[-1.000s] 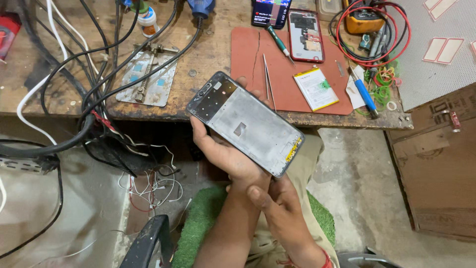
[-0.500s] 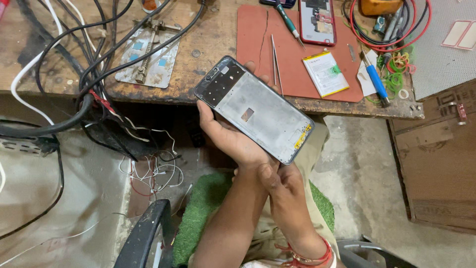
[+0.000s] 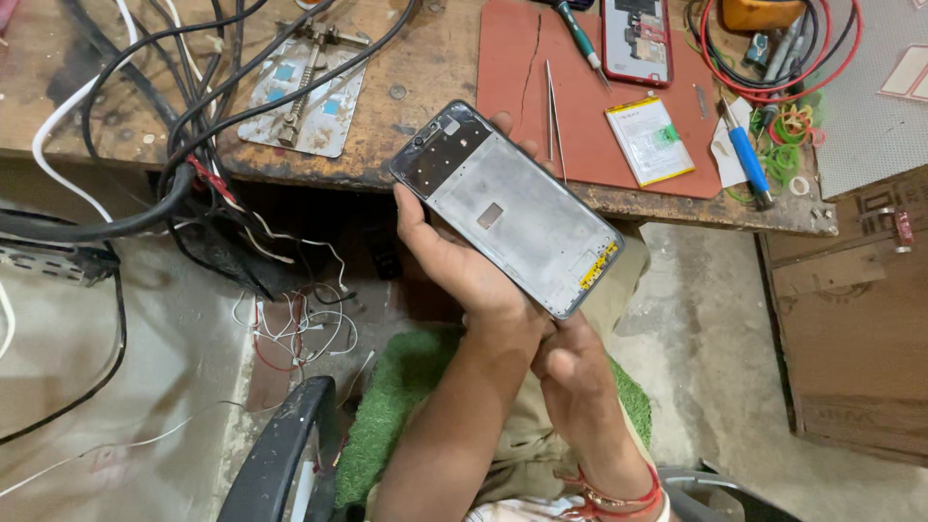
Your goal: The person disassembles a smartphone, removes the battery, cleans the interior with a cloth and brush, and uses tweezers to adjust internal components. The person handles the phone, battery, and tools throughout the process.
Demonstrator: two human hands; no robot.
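Observation:
My left hand (image 3: 454,266) grips an opened phone frame (image 3: 507,208), a dark shell with a bare grey metal inner plate facing up. Its thumb lies on the left edge and its fingertips show past the far edge. The frame is tilted, with its camera end over the edge of the wooden bench (image 3: 435,58). My right hand (image 3: 570,377), with red bangles at the wrist, sits under the frame's near lower end. Its curled fingers press against that edge by the yellow strip.
On the bench, a red mat (image 3: 512,58) carries thin tweezers (image 3: 551,106), a flat battery (image 3: 650,140), another opened phone (image 3: 636,39) and a blue screwdriver (image 3: 746,162). A metal board holder (image 3: 304,92) and black cables (image 3: 193,145) lie left. A cardboard box (image 3: 851,319) stands right, a chair arm (image 3: 280,454) below.
The view has shifted down along the bench, so the phone frame sits higher and nearer the bench edge. Both hands keep the same hold on it.

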